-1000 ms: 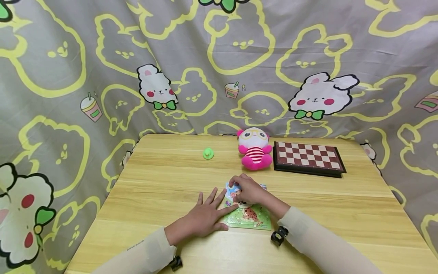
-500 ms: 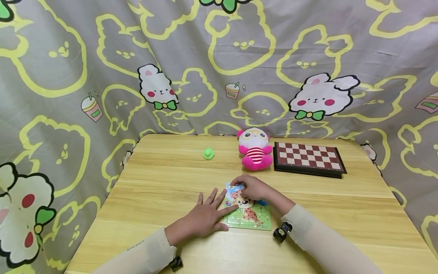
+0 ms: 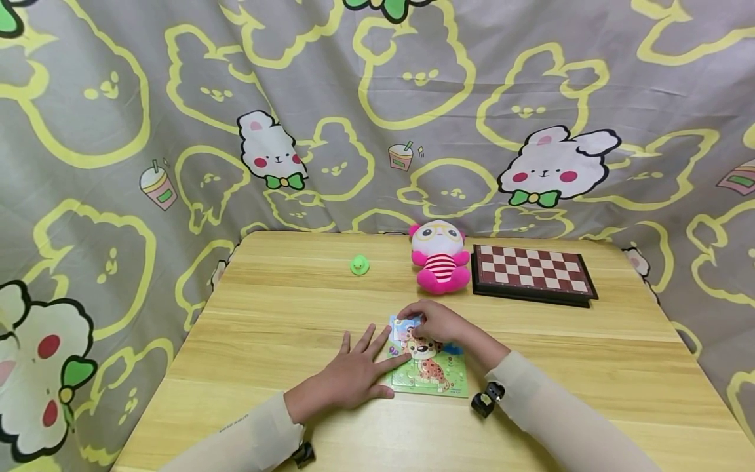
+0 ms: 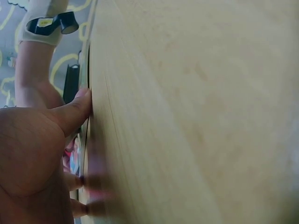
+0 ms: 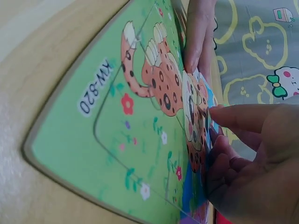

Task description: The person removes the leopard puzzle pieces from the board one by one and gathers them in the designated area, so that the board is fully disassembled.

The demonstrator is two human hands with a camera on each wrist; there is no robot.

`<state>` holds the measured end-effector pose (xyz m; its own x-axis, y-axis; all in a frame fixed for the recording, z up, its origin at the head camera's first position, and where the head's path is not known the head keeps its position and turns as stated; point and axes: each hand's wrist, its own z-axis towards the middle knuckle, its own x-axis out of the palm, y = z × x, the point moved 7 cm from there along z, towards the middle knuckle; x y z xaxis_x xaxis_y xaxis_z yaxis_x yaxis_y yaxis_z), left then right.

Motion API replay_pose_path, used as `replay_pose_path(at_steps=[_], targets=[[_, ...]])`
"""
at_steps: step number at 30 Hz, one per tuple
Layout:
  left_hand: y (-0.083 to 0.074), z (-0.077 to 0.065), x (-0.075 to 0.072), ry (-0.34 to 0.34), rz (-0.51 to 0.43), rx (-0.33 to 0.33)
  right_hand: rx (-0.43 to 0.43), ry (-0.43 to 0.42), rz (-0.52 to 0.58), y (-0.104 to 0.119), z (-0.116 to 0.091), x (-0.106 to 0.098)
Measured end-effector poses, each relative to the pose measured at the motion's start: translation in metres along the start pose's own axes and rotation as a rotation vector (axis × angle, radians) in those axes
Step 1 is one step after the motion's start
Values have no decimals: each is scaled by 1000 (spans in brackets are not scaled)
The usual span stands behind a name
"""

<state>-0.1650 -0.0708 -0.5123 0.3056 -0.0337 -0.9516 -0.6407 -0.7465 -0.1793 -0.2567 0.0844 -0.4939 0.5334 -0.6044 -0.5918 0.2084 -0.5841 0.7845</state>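
A jigsaw puzzle (image 3: 407, 380) with a spotted cartoon leopard on green grass lies on the wooden table. My left hand (image 3: 354, 377) is spread flat beside its left side, one finger reaching over the picture. Over the puzzle's upper part, my right hand (image 3: 436, 326) pinches a puzzle piece (image 3: 404, 329) near the top left corner; the piece looks pale with glare. In the right wrist view, the right thumb (image 5: 233, 116) and curled fingers meet at the leopard's head, hiding part of the top. The left wrist view shows mainly my left palm (image 4: 28, 154) and the tabletop.
Behind the puzzle sit a pink and white plush toy (image 3: 439, 259) and a small green duck (image 3: 359, 265). A checkered board-game box (image 3: 531, 272) lies at the back right. A patterned grey curtain (image 3: 330, 98) hangs behind the table (image 3: 283, 314).
My right hand has shifted slightly right and back, uncovering the leopard's face. The piece at the top left has turned paler with glare. The left hand has stayed in place.
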Motion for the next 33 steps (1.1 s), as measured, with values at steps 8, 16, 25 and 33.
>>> replay_pose_path(at_steps=[8, 16, 25, 33], targets=[[0, -1, 0, 7, 2, 0, 60, -77, 99, -6, 2, 0], [0, -1, 0, 7, 5, -2, 106, -166, 117, -10, 5, 3], [-1, -1, -1, -1, 4, -3, 123, -187, 149, -9, 0, -2], [-2, -1, -1, -4, -9, -2, 87, -168, 161, -7, -5, -9]])
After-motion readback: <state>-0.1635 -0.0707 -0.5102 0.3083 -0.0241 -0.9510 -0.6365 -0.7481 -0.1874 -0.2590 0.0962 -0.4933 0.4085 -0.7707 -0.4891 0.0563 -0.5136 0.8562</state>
